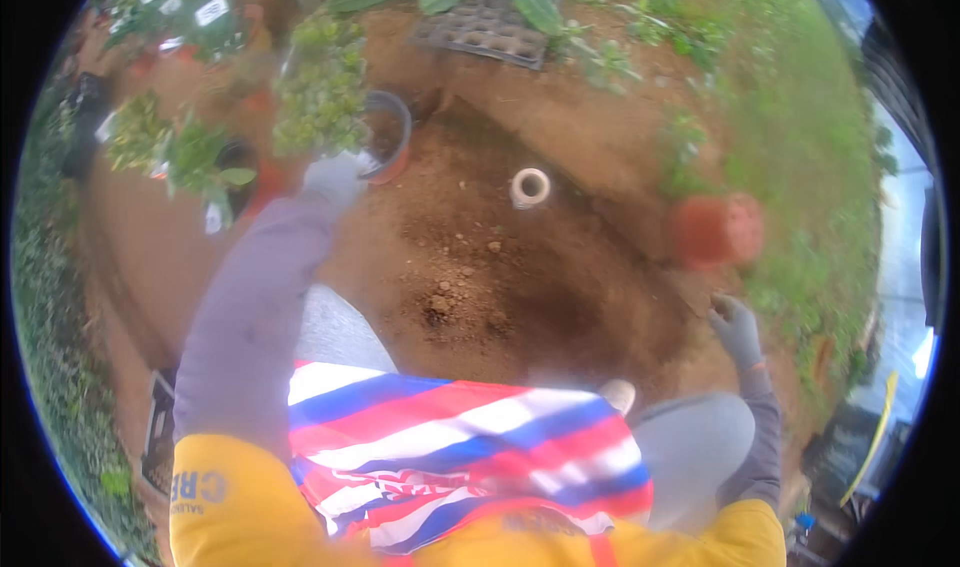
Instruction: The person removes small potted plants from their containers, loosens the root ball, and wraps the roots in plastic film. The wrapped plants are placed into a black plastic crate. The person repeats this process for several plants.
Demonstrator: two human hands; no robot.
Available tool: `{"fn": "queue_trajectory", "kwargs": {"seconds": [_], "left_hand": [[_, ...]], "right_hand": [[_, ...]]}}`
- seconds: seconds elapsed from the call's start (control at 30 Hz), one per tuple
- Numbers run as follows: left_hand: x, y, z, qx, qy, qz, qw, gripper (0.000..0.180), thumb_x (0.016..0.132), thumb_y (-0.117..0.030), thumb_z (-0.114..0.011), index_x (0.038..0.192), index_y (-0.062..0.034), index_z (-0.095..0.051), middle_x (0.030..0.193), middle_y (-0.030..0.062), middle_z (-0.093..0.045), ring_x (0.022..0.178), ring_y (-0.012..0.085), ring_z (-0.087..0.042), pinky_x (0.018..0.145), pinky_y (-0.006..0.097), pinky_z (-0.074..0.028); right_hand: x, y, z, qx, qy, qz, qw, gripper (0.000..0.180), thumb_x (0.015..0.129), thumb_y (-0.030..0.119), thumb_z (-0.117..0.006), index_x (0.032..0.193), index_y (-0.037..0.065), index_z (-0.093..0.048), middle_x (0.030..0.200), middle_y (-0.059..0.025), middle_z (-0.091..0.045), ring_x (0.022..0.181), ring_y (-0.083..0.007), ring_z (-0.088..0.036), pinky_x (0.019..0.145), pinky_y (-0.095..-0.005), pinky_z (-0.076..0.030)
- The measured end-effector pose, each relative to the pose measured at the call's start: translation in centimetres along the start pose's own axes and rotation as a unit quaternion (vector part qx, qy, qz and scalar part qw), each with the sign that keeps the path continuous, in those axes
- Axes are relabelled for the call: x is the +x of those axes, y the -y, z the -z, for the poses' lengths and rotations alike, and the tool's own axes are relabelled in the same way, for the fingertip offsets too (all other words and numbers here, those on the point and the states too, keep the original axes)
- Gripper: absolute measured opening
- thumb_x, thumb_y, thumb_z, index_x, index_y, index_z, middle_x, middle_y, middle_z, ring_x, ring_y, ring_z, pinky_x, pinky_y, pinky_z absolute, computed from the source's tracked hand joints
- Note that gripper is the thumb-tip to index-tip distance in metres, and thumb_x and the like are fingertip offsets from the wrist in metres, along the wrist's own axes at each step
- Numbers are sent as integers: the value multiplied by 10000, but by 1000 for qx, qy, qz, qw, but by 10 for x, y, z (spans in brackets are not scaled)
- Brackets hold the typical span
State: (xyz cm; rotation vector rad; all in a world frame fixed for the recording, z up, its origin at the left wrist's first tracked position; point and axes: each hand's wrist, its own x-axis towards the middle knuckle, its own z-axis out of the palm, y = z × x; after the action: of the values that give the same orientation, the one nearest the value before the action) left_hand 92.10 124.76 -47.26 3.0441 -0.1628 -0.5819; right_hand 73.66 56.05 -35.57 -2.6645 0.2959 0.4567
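Note:
My left hand (338, 177), in a pale grey glove, reaches out at the left to a potted plant. Its fingers appear closed at the near edge of the reddish pot (394, 165), though blur softens them. Bushy green foliage (320, 87) stands beside the pot's round dark opening, just beyond the hand. At the right, my gloved right hand (735, 329) has loosely bent fingers and nothing visible in them. A blurred terracotta-coloured pot (717, 232) lies on its side or hangs just beyond that hand, with a gap between them.
A pale ring-shaped roll (530, 187) sits on the bare soil ahead. Crumbled soil (450, 292) lies between my knees. More potted plants (190, 157) with white tags stand at the left. A black seedling tray (490, 32) lies at the back; grass (800, 147) borders the right.

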Motion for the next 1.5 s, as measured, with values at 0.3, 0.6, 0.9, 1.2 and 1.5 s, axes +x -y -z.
{"fn": "queue_trajectory", "kwargs": {"seconds": [0.3, 0.6, 0.9, 1.2, 1.5], "left_hand": [[16, -12, -19, 9, -82, -15, 996, 227, 901, -245, -567, 931, -170, -779, 959, 75, -753, 920, 272, -726, 770, 438, -563], [3, -22, -12, -132, -117, -30, 984, 271, 941, -224, -522, 944, -161, -786, 917, 53, -761, 852, 244, -736, 697, 410, -558], [1, -18, -12, -119, -104, -84, 984, 222, 908, -198, -568, 936, -137, -780, 877, 75, -750, 837, 266, -732, 693, 420, -563], [-85, 40, 8, -490, -195, -21, 849, 172, 925, -193, -626, 1040, -130, -738, 802, 94, -715, 673, 260, -663, 612, 373, -533], [-27, 47, -137, -617, 181, 125, 756, 204, 956, -167, -641, 1081, -15, -693, 921, 61, -701, 756, 133, -654, 610, 294, -551]], "right_hand": [[-117, 23, -32, -136, 84, -114, 980, 421, 900, 198, -688, 1254, -17, -613, 1103, -153, -698, 978, -240, -684, 852, -358, -540], [-69, 257, -39, -214, 142, 28, 966, 469, 896, 228, -689, 1288, -7, -584, 1121, -162, -680, 980, -244, -672, 852, -365, -536], [14, 365, -46, -248, 210, 182, 928, 518, 892, 257, -690, 1323, 4, -555, 1140, -171, -662, 983, -248, -659, 852, -373, -532], [249, 490, -175, -71, 336, 224, 912, 382, 922, 218, -648, 1265, 63, -582, 1044, -112, -692, 862, -244, -670, 743, -367, -535], [269, 473, -269, 249, 212, 254, 910, 276, 884, 167, -636, 1117, 23, -665, 939, -205, -688, 844, -310, -679, 718, -369, -551]]}}
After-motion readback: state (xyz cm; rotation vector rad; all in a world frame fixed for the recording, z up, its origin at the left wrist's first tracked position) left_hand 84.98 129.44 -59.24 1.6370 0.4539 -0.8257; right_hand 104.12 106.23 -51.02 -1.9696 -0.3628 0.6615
